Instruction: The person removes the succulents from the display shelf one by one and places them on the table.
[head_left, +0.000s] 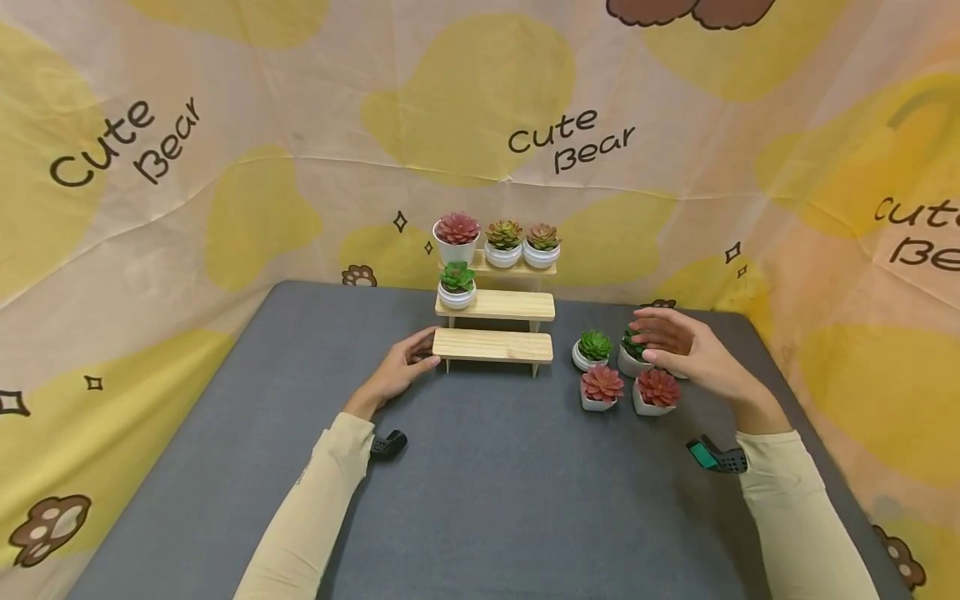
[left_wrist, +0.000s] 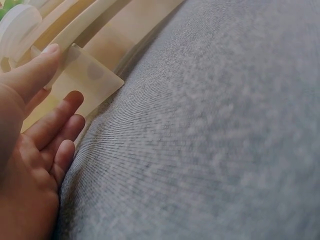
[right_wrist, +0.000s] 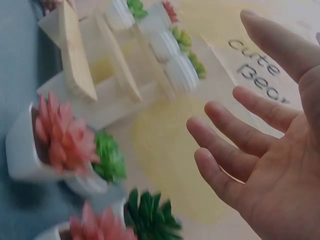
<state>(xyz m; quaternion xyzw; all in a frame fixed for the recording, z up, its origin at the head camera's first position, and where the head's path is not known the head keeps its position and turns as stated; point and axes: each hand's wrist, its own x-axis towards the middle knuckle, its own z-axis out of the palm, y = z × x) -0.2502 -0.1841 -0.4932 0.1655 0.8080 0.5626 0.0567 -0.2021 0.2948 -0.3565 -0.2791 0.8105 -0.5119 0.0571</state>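
A three-step wooden stand (head_left: 495,345) with clear side panels (left_wrist: 92,80) stands toward the back of the table. My left hand (head_left: 405,362) is at the left end of its lowest step, thumb tip right at the edge, other fingers loosely bent beside the panel. Three potted succulents line the top step, including a pink one (head_left: 457,237); a green one (head_left: 457,285) is on the middle step's left. My right hand (head_left: 693,350), fingers spread, is over the plants at right, partly hiding a dark green succulent (right_wrist: 150,215) and another pot behind it.
Beside the stand on the right are a bright green succulent (head_left: 595,347) and two pink succulents in white pots, one left (head_left: 602,387) and one right (head_left: 657,392). A printed yellow cloth (head_left: 465,100) hangs behind the grey table (head_left: 525,500). Both wrists wear dark straps.
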